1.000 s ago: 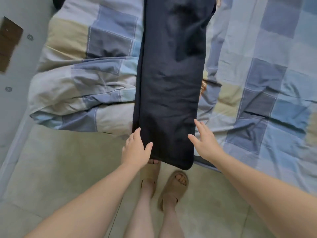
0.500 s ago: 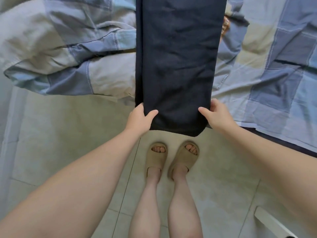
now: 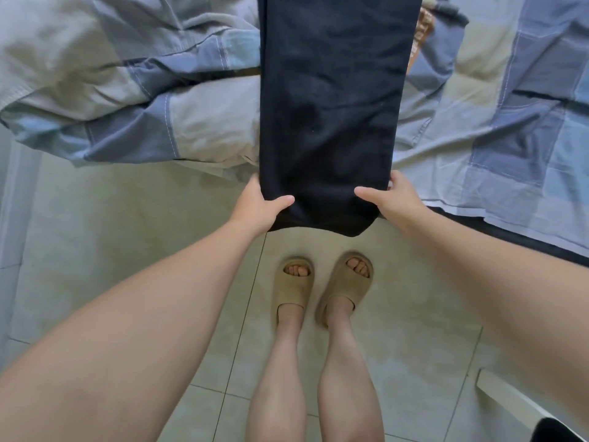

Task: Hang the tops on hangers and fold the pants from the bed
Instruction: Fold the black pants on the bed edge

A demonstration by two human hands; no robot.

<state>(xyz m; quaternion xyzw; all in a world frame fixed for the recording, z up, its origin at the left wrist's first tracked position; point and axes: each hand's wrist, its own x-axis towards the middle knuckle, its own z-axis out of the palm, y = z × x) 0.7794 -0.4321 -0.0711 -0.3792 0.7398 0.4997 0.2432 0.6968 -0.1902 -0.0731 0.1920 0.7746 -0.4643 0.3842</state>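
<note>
Dark navy pants [image 3: 331,100] lie lengthwise across the bed, legs stacked into one long strip whose hem end hangs past the bed's near edge. My left hand [image 3: 256,207] grips the hem's left corner, thumb on top and fingers underneath. My right hand [image 3: 393,199] grips the right corner the same way. The waist end of the pants is out of view at the top.
A blue, grey and beige patchwork duvet [image 3: 134,78] bunches up at the left and lies flatter at the right [image 3: 510,100]. A brown item [image 3: 417,33] peeks out beside the pants. Pale floor tiles [image 3: 127,237] and my feet in tan slides [image 3: 294,291] are below. A white object [image 3: 510,400] sits at the lower right.
Both hands went from open beside the hem to gripping its two corners. The view has tilted down towards the floor and feet.
</note>
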